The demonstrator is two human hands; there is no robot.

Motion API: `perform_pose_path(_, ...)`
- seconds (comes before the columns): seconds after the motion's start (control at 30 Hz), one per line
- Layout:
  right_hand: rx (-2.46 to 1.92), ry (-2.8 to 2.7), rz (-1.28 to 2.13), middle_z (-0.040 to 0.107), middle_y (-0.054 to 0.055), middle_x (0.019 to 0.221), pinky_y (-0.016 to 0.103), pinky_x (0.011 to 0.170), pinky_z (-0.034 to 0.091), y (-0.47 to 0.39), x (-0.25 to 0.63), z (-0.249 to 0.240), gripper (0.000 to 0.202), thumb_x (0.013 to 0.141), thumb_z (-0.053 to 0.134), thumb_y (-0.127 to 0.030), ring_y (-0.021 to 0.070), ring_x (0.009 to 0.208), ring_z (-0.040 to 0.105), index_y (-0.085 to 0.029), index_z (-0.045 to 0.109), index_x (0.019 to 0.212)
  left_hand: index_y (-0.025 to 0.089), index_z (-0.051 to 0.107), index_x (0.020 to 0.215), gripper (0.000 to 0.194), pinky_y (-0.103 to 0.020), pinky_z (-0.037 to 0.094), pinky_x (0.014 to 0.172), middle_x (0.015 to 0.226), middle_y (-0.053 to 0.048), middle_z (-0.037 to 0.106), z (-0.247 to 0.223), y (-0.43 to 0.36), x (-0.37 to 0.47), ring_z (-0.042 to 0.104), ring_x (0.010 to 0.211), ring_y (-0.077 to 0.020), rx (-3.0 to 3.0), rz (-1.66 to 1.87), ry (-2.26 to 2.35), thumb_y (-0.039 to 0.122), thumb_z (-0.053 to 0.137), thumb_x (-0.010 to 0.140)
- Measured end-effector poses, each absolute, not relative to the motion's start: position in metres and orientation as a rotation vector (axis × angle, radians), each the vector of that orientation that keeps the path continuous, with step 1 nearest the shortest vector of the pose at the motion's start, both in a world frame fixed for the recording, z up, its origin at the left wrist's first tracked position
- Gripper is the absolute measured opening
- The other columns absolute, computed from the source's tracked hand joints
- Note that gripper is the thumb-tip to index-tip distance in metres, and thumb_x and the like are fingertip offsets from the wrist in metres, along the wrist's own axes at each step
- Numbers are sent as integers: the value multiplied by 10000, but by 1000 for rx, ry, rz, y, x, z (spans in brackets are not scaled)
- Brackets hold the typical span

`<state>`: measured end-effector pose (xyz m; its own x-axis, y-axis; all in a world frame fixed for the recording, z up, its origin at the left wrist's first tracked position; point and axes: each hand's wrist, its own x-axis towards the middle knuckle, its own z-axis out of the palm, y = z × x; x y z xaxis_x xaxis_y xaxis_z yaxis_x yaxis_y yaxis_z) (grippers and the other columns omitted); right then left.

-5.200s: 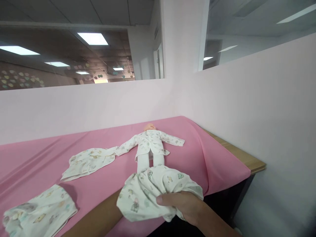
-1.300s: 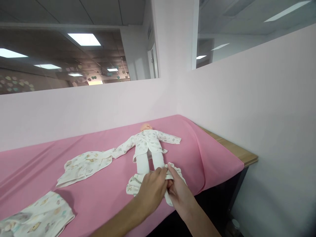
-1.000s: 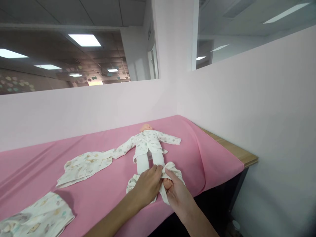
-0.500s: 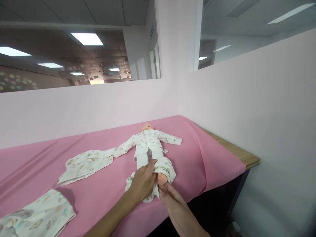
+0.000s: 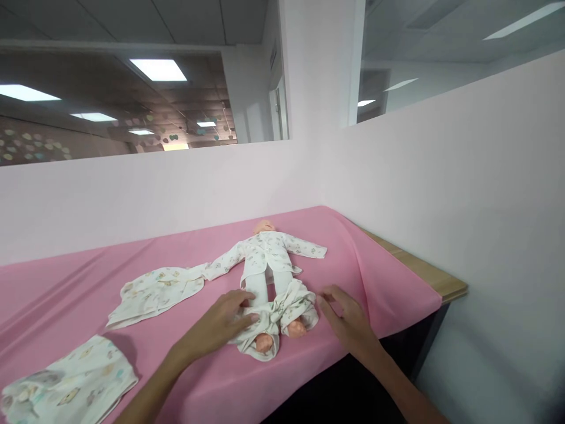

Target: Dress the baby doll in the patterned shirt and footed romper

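Observation:
A baby doll lies on its back in a patterned white shirt, arms spread. White leggings cover its legs, and patterned pants are bunched around its lower legs with both feet sticking out at the cuffs. My left hand is at the left side of the bunched pants, thumb and fingers apart, nothing gripped. Just right of the pants, my right hand hovers with its fingers apart and holds nothing.
The table has a pink cloth over it. A patterned garment lies by the doll's sleeve, and another folded one at the front left. Bare wood shows at the right edge. White walls stand behind and right.
Both hands have let go of the pants and the foot and moved apart, left hand leftward, right hand rightward. Both doll feet now show out of the cuffs.

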<state>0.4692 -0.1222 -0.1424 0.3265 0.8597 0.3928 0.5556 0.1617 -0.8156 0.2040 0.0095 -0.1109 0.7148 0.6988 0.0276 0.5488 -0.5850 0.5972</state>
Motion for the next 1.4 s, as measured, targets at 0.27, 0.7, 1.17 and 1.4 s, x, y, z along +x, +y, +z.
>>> perform_pose_path(0.27,-1375,-1841,377,665,30,880,300,763,423,-56,440,-97,256,957,425,-308,180,865,588,-204,650,893,194,535,808,402,-252,389,653,856,-25,575,-107,34,189,493,751,-166,2110,151,765,589,509,878)
perform_pose_path(0.7,-1283,-1970,1084,503,-33,640,220,470,285,2,410,-91,118,763,615,-299,89,551,404,-195,585,716,190,557,814,426,-207,334,487,605,45,496,-111,66,237,427,509,-98,1619,952,888,584,685,715)
perform_pose_path(1.17,-1507,-1657,949,458,-40,607,239,527,297,14,503,-100,390,728,704,-503,99,563,382,-189,503,614,188,487,632,494,-228,287,547,602,33,447,-110,92,206,376,555,-115,1905,569,933,647,594,781)
perform_pose_path(1.4,-1455,-1658,750,367,-54,553,245,519,286,24,516,-139,464,818,569,-576,97,533,330,-194,450,582,214,368,595,505,-249,261,546,592,43,326,-125,109,220,298,549,-122,2023,625,921,637,557,796)
